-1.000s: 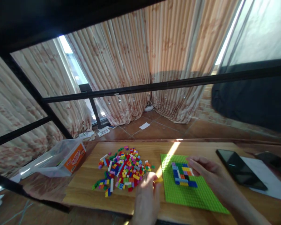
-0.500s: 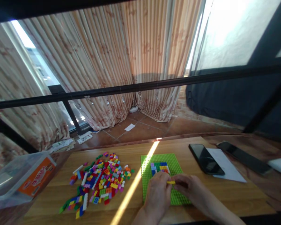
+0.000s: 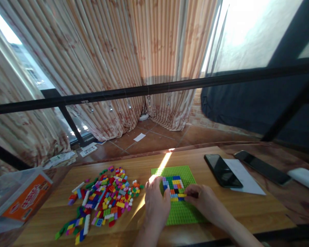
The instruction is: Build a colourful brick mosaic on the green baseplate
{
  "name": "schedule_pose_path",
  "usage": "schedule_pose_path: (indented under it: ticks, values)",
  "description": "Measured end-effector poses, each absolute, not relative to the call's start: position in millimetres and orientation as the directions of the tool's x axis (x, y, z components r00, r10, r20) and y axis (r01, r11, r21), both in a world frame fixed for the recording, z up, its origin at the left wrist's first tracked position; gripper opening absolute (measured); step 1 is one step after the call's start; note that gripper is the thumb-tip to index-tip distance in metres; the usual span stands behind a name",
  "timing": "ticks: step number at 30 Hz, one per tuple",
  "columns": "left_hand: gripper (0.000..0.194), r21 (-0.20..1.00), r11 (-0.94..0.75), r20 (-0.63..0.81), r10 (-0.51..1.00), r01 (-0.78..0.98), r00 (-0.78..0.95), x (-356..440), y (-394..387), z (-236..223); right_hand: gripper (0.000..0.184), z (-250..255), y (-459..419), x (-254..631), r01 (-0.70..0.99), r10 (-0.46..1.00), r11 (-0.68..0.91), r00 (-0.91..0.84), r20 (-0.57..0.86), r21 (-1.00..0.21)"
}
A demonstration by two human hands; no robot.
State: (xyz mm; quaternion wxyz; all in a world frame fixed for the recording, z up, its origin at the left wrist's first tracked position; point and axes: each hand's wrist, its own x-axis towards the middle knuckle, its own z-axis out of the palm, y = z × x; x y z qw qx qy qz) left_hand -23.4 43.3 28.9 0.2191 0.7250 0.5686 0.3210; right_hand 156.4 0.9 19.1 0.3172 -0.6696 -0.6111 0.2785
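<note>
A green studded baseplate (image 3: 180, 215) lies on the wooden table, with a flat block of multicoloured toy bricks (image 3: 176, 182) built up on it. My right hand (image 3: 202, 199) comes in from the right, thumb and fingers closed on a small yellow brick (image 3: 182, 195) at the near right corner of that block. The fingertips partly cover the brick, so I cannot tell whether it is pressed down. Across the plate's left edge rests my left hand (image 3: 156, 199), its thumb apart from the fingers beside the bricks and no loose brick visible in it.
Loose bricks (image 3: 110, 195) spread over the table's left part. A clear plastic box (image 3: 23, 199) with an orange label stands at far left. To the right lie a black phone (image 3: 222, 171), white paper (image 3: 247, 178) and a second dark phone (image 3: 262, 166). A dark rail (image 3: 149, 90) crosses beyond the table.
My left hand has moved left, away from the yellow brick, to the plate's edge. My right hand has brought the yellow brick to the block's near corner. The view has shifted slightly.
</note>
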Motion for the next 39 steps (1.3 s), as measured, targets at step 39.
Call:
schedule_pose_path:
  ticks: [39]
  values:
    - [0.061,0.759,-0.053,0.051,0.998,0.649,0.021,6.7,36.1,17.1,0.016,-7.7,18.7,163.7,0.487,0.967,-0.227,0.218,-0.135,-0.843]
